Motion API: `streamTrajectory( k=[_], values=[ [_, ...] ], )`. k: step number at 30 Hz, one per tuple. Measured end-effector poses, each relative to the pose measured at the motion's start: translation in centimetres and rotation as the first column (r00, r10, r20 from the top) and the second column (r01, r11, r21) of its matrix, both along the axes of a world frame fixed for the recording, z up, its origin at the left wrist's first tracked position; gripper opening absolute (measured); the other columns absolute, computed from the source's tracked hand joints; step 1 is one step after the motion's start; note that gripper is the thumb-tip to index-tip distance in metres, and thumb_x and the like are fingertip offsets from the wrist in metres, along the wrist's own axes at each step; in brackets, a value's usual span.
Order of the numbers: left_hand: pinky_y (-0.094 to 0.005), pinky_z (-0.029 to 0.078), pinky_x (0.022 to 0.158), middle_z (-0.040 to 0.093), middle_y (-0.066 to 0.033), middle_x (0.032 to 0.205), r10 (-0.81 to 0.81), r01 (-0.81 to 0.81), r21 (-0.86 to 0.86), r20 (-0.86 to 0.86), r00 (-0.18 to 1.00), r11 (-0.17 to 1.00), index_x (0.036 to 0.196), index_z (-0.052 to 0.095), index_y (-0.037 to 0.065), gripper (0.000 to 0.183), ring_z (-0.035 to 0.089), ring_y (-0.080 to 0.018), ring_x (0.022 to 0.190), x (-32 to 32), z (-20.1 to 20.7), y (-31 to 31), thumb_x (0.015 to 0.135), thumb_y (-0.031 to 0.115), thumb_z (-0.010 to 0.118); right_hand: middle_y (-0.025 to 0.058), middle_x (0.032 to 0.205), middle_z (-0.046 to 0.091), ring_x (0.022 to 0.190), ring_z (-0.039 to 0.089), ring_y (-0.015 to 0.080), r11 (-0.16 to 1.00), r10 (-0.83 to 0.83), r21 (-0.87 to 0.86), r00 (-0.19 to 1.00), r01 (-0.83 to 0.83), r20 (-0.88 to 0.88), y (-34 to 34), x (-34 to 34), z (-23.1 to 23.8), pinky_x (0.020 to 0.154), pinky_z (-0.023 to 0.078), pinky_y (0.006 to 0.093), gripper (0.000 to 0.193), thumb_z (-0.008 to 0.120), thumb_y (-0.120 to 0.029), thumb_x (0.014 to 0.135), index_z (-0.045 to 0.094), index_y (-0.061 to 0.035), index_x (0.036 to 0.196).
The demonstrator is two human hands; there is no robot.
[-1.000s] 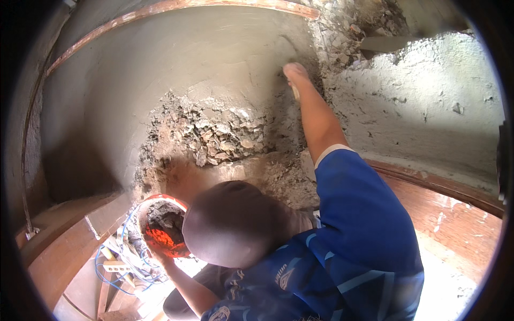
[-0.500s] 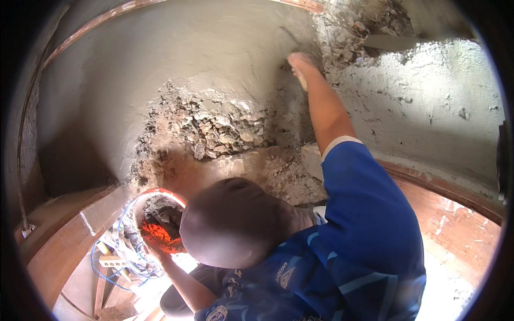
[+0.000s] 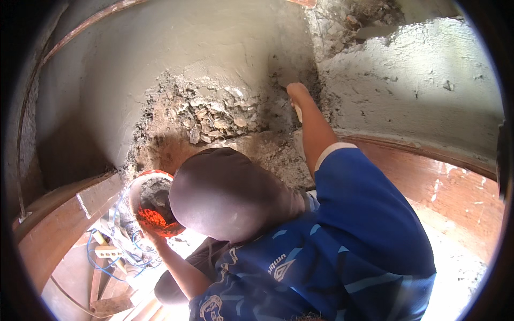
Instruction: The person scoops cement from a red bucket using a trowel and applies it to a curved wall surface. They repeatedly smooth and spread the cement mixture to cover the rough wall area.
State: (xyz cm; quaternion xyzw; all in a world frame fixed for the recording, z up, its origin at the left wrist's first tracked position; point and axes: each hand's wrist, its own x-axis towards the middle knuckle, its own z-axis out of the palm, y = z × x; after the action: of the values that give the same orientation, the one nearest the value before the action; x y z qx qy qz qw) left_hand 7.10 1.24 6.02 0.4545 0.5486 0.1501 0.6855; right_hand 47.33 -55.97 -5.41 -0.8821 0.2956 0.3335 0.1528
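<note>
My right hand is closed round the pale handle of a trowel, held against the wall by the inner corner. Most of its blade is hidden by the hand or blends with the grey surface. Low on the left, my left hand grips the near side of an orange bucket, its fingers partly hidden. Grey mortar lies inside the bucket. Smooth wet mortar covers the upper wall. Below it, a rough patch of exposed stones shows.
A dark-clothed knee juts between bucket and wall. Blue cable and a pale socket strip lie below the bucket. Wooden boards curve along the right. A rough pale wall meets the plastered one at the corner.
My right hand has moved down the wall with the trowel, nearer the stone patch's level. My left hand stays on the bucket; the whole view has shifted slightly.
</note>
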Motion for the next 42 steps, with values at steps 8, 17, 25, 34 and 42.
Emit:
streamTrajectory(
  k=[8, 17, 25, 34, 42],
  values=[
    [-0.0472, 0.037, 0.103, 0.035, -0.0133, 0.140, -0.064, 0.066, -0.027, 0.072, 0.995, 0.997, 0.141, 0.032, 0.010, 0.061, 0.040, -0.0312, 0.125, -2.0, -1.0, 1.6, 0.094, 0.049, 0.038, 0.0190, 0.098, 0.066, 0.086, 0.064, 0.0291, 0.998, -0.034, 0.052, 0.984, 0.025, 0.175, 4.8, -0.4, 10.1, 0.069, 0.050, 0.0428, 0.027, 0.048, -0.019, 0.091, 0.065, 0.0021, 0.095],
    [-0.0468, 0.042, 0.098, 0.040, -0.0125, 0.137, -0.066, 0.067, -0.013, 0.067, 0.996, 0.998, 0.138, 0.036, 0.009, 0.059, 0.043, -0.0304, 0.122, -1.8, -0.9, 2.3, 0.094, 0.048, 0.037, 0.0205, 0.099, 0.066, 0.092, 0.064, 0.0347, 0.991, 0.134, -0.038, 0.965, -0.128, 0.224, 5.1, -2.0, 5.3, 0.077, 0.051, 0.0414, 0.027, 0.047, -0.012, 0.085, 0.068, 0.0021, 0.095],
    [-0.0447, 0.041, 0.098, 0.040, -0.0115, 0.138, -0.092, 0.094, 0.093, -0.029, 0.995, 0.991, 0.139, 0.036, 0.008, 0.057, 0.043, -0.0291, 0.122, -1.5, -1.8, 2.3, 0.094, 0.043, 0.040, 0.0187, 0.099, 0.063, 0.082, 0.062, 0.0329, 0.882, -0.467, 0.001, 0.875, 0.470, 0.130, 3.1, -6.1, 2.3, 0.070, 0.052, 0.0430, 0.026, 0.051, -0.017, 0.090, 0.062, 0.0010, 0.105],
    [-0.0460, 0.041, 0.100, 0.041, -0.0141, 0.138, -0.111, 0.109, 0.033, 0.071, 0.991, 0.994, 0.138, 0.035, 0.005, 0.061, 0.045, -0.0310, 0.122, -2.1, -1.7, 2.7, 0.093, 0.045, 0.045, 0.0195, 0.080, 0.067, 0.066, 0.065, 0.0300, 0.651, 0.726, -0.182, 0.674, -0.737, -0.132, 7.0, -8.3, 4.4, 0.055, 0.052, 0.0430, 0.019, 0.054, -0.009, 0.087, 0.067, 0.0049, 0.089],
    [-0.0461, 0.039, 0.102, 0.038, -0.0152, 0.140, -0.200, 0.198, 0.025, 0.116, 0.973, 0.980, 0.141, 0.031, 0.005, 0.063, 0.043, -0.0319, 0.124, -3.6, -3.1, 4.2, 0.094, 0.046, 0.041, 0.0159, 0.073, 0.062, 0.060, 0.061, 0.0258, 0.883, -0.441, 0.293, 0.861, 0.367, 0.253, 10.7, -8.5, 7.1, 0.053, 0.050, 0.0399, 0.028, 0.051, -0.023, 0.089, 0.061, 0.0020, 0.084]
  ],
)
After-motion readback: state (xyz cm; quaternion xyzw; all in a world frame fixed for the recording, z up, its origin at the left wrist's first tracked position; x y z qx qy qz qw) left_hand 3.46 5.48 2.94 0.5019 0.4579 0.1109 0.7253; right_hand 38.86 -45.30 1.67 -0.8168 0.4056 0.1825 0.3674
